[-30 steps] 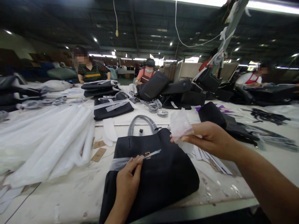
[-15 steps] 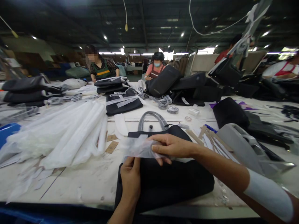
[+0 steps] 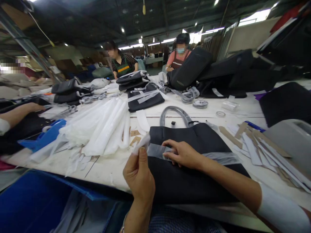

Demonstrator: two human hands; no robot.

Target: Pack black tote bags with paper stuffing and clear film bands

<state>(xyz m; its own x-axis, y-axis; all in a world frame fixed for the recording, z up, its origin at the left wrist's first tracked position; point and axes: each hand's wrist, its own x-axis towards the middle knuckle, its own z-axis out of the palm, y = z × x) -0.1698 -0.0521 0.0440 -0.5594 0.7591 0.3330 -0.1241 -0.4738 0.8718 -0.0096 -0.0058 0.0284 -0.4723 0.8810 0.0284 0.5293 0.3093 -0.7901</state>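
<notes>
A black handbag (image 3: 191,181) lies flat before me, its wrapped grey handles (image 3: 165,113) pointing away. Across its upper part runs a translucent plastic strip (image 3: 221,157). My left hand (image 3: 141,176) is raised at the bag's left edge, thumb and finger pinching the strip's end. On top of the bag, my right hand (image 3: 184,153) has its fingers curled on the strip; what lies under the fingertips is partly hidden. A small black piece (image 3: 173,123) sits inside the handle loop.
White plastic sheeting (image 3: 104,126) is heaped at left, near a blue bin (image 3: 29,200). Cardboard and paper strips (image 3: 264,152) lie at right beside a grey plastic piece (image 3: 291,139). Other black bags (image 3: 145,100) are further back. Co-workers (image 3: 179,55) stand across the table; another person's arm (image 3: 21,113) reaches in at left.
My left hand has moved left and up with the strip's end. My right hand has lowered onto the bag, and the strip now lies across it. The view has swung left and tilted.
</notes>
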